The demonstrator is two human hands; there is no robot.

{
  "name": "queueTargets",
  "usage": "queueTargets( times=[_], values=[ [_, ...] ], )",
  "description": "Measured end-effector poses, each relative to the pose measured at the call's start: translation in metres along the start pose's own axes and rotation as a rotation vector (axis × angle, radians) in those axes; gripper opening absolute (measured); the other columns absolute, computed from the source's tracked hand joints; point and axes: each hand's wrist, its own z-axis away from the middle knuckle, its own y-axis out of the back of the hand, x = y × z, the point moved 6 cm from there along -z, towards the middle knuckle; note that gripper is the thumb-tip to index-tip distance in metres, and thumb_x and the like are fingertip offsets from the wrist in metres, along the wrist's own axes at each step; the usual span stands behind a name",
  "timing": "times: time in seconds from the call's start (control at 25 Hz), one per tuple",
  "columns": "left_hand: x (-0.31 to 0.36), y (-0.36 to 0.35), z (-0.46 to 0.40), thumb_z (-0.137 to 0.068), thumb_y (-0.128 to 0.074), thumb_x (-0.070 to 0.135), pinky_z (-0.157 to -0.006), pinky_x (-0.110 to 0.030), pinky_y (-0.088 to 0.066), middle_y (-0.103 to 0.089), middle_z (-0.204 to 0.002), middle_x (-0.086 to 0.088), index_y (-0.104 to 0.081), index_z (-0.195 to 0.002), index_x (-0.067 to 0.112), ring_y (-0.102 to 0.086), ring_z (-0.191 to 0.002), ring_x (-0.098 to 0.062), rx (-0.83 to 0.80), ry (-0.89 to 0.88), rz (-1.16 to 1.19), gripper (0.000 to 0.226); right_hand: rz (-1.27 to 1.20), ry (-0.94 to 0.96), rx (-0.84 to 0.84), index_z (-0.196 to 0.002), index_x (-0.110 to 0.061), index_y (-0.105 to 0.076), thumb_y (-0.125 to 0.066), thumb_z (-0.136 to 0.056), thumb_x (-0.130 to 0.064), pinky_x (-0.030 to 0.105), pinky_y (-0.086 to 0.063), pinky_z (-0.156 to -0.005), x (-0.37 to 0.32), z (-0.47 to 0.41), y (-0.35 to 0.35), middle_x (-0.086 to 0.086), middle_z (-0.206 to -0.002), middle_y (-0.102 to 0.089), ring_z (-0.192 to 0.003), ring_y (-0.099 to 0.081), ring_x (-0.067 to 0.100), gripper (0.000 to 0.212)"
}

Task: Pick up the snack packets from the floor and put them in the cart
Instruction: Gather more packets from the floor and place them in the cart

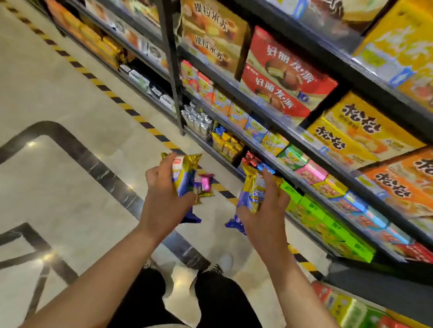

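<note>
My left hand (162,198) grips a gold and blue snack packet (185,172), held upright above the floor. In my right hand (265,214) is a second gold and blue snack packet (250,193), gripped at about the same height. A small pink and gold packet (205,185) lies on the tiled floor just beyond my left hand, near the striped floor tape. No cart is in view.
Dark shelving (320,161) packed with snack boxes runs along the right, from top left to bottom right. Yellow and black floor tape (104,88) lines its base. Glossy marble floor (40,91) spreads to the left. My legs and shoes (224,264) stand below.
</note>
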Motion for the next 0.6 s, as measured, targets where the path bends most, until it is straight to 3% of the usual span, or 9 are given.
queueTargets(
  times=[0.04,0.12,0.2,0.28,0.36,0.48,0.56,0.6],
  values=[
    [-0.007,0.019,-0.002,-0.076,-0.076,0.002,-0.070,0.001,-0.032,-0.035,-0.125,-0.001,-0.033,-0.149,0.020,-0.032,-0.098,0.000,0.018,0.022,0.012,0.087,0.002,0.026,-0.017,-0.150,-0.039,-0.025,-0.071,-0.082,-0.005,-0.005,-0.036,-0.066,-0.016,0.000,-0.012,0.004,-0.145,-0.019,-0.102,-0.048,-0.007,0.089],
    [-0.024,0.062,-0.008,-0.077,-0.076,0.006,-0.072,0.002,-0.030,-0.034,-0.130,-0.002,-0.031,-0.151,0.024,-0.029,-0.091,0.007,0.055,0.077,0.026,0.089,0.025,0.077,-0.041,-0.149,-0.043,-0.026,-0.071,-0.083,-0.006,-0.004,-0.038,-0.067,-0.049,-0.001,-0.041,0.005,-0.146,-0.020,-0.101,-0.054,0.001,0.088],
    [-0.042,0.115,-0.014,-0.076,-0.076,0.008,-0.085,-0.012,-0.035,-0.035,-0.136,-0.004,-0.030,-0.151,0.028,-0.033,-0.097,0.002,0.117,0.100,0.041,0.090,0.043,0.111,-0.075,-0.149,-0.043,-0.027,-0.072,-0.083,-0.006,-0.004,-0.038,-0.063,-0.085,-0.002,-0.077,0.005,-0.146,-0.021,-0.102,-0.055,0.013,0.088],
    [-0.061,0.167,-0.016,-0.076,-0.076,0.008,-0.090,-0.025,-0.042,-0.033,-0.136,-0.005,-0.030,-0.151,0.030,-0.043,-0.102,-0.012,0.170,0.134,0.067,0.090,0.047,0.146,-0.112,-0.150,-0.043,-0.027,-0.071,-0.082,-0.005,-0.002,-0.037,-0.060,-0.122,0.000,-0.113,0.003,-0.145,-0.021,-0.098,-0.054,0.007,0.089],
    [-0.083,0.216,-0.013,-0.077,-0.076,0.009,-0.088,-0.030,-0.048,-0.034,-0.133,-0.006,-0.030,-0.149,0.032,-0.050,-0.098,-0.016,0.222,0.170,0.092,0.089,0.072,0.192,-0.148,-0.150,-0.043,-0.027,-0.070,-0.081,-0.008,0.002,-0.039,-0.061,-0.153,0.005,-0.149,0.002,-0.143,-0.021,-0.094,-0.054,0.001,0.089],
    [-0.118,0.280,-0.008,-0.079,-0.074,0.011,-0.074,-0.021,-0.047,-0.036,-0.132,-0.005,-0.031,-0.148,0.036,-0.051,-0.095,-0.003,0.293,0.198,0.127,0.085,0.100,0.259,-0.200,-0.151,-0.043,-0.023,-0.072,-0.083,-0.010,0.003,-0.039,-0.066,-0.196,0.011,-0.205,0.005,-0.148,-0.019,-0.110,-0.048,0.017,0.090],
    [-0.141,0.318,-0.002,-0.082,-0.073,0.011,-0.073,-0.021,-0.049,-0.034,-0.129,-0.002,-0.029,-0.150,0.037,-0.054,-0.097,-0.011,0.345,0.254,0.172,0.085,0.126,0.270,-0.245,-0.151,-0.045,-0.022,-0.071,-0.086,-0.012,0.006,-0.044,-0.075,-0.224,0.019,-0.246,0.003,-0.153,-0.015,-0.114,-0.044,0.016,0.088],
    [-0.150,0.335,0.001,-0.083,-0.073,0.011,-0.076,-0.024,-0.052,-0.033,-0.127,-0.001,-0.028,-0.150,0.037,-0.055,-0.098,-0.016,0.377,0.276,0.200,0.085,0.130,0.280,-0.271,-0.151,-0.045,-0.022,-0.071,-0.087,-0.013,0.015,-0.047,-0.082,-0.239,0.023,-0.265,0.001,-0.153,-0.013,-0.113,-0.044,0.014,0.087]
  ],
)
